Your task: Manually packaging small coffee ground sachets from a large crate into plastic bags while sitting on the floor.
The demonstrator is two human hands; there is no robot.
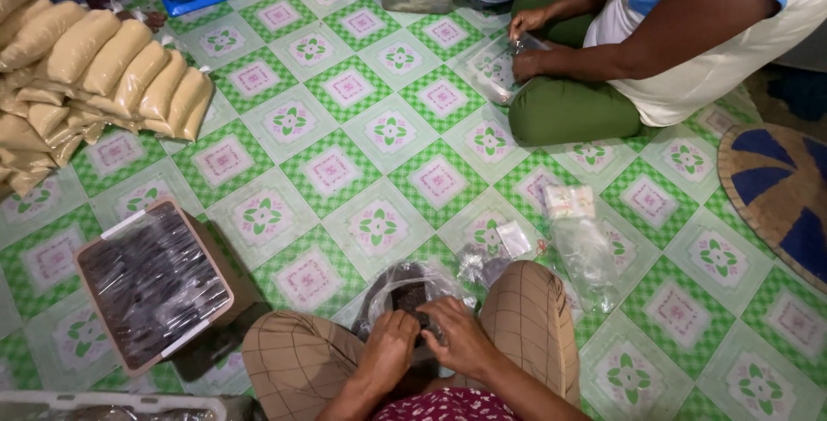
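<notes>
My left hand and my right hand are close together between my knees, both gripping a clear plastic bag with dark contents that lies on the floor. The fingers curl over the bag's near edge and hide part of it. A small pile of empty clear bags lies to the right of my right knee, and a few loose small bags sit just beyond it.
A box of dark packed goods covered in plastic sits at my left. Several tan filled bags are stacked far left. Another person sits opposite, handling a clear bag. A round woven mat lies at right.
</notes>
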